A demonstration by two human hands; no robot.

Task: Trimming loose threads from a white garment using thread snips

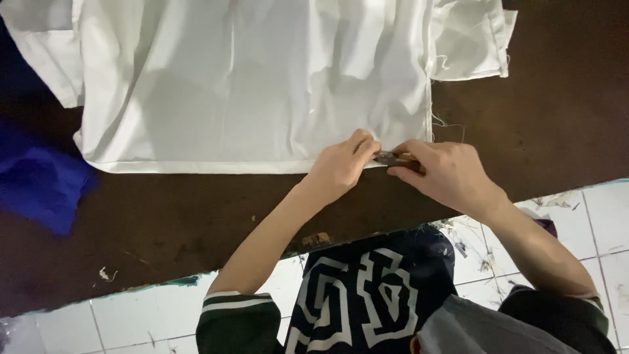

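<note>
A large white cloth point(249, 78) lies spread on a dark brown table point(164, 216). My left hand point(341, 164) pinches the cloth's near hem close to its right corner. Right beside it, my right hand point(445, 174) grips a small dark tool point(392, 158), seemingly thread snips, with its tip at the hem between the two hands. Loose threads point(440, 122) hang from the cloth's right edge.
A blue cloth point(39, 183) lies at the table's left side. A smaller white piece point(472, 39) sits at the back right. A white tiled floor point(590, 223) littered with thread scraps shows below the table's near edge.
</note>
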